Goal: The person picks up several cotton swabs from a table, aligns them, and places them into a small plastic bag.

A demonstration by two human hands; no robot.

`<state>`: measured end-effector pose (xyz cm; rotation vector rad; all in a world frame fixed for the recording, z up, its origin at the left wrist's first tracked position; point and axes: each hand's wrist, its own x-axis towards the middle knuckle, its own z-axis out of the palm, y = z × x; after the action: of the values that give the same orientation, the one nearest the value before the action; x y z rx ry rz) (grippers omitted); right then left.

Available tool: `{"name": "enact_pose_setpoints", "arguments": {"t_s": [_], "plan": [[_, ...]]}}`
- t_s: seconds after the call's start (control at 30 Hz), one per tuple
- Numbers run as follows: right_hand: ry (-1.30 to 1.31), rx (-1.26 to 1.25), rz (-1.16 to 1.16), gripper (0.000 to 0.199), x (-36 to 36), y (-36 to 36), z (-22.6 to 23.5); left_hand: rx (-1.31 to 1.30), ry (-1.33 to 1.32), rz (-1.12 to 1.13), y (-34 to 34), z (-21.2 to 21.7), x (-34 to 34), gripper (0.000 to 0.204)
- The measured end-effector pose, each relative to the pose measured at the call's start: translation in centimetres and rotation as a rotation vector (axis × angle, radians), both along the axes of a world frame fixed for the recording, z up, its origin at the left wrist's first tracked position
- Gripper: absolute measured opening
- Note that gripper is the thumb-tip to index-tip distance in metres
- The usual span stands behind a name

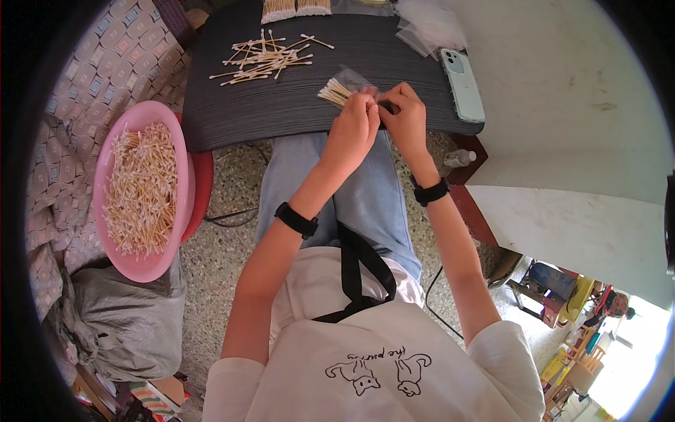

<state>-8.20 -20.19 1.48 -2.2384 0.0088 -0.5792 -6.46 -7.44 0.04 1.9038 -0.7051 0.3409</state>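
A bundle of cotton swabs lies in a clear plastic bag at the table's near side, its white tips pointing left. My left hand is closed on the bag, fingers pinched near the end of the sticks. Close beside it, my right hand pinches the bag's right end between thumb and fingers. The fingertips of both hands partly hide the bag's edge. Beyond them to the left, a loose pile of cotton swabs is scattered on the black table.
Sorted swab bundles stand at the table's far edge, with clear empty bags to their right. A pale green phone lies at the right edge. At left, a pink basin is full of swabs. A small bottle stands below the table.
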Motion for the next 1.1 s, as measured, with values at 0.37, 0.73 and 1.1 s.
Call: {"name": "enact_pose_setpoints", "arguments": {"t_s": [0.37,0.73,1.1], "plan": [[0.129,0.102,0.02,0.029,0.5,-1.2,-0.1,-0.006,0.1,-0.071,0.7,0.5,0.2,0.015],[0.076,0.578,0.41,0.013,0.8,-2.1,1.7,-0.194,0.24,0.097,3.6,0.5,4.3,0.049],[0.377,0.958,0.397,0.035,-0.7,-2.3,6.1,-0.547,0.907,-0.276,4.3,3.1,3.0,0.03]]}}
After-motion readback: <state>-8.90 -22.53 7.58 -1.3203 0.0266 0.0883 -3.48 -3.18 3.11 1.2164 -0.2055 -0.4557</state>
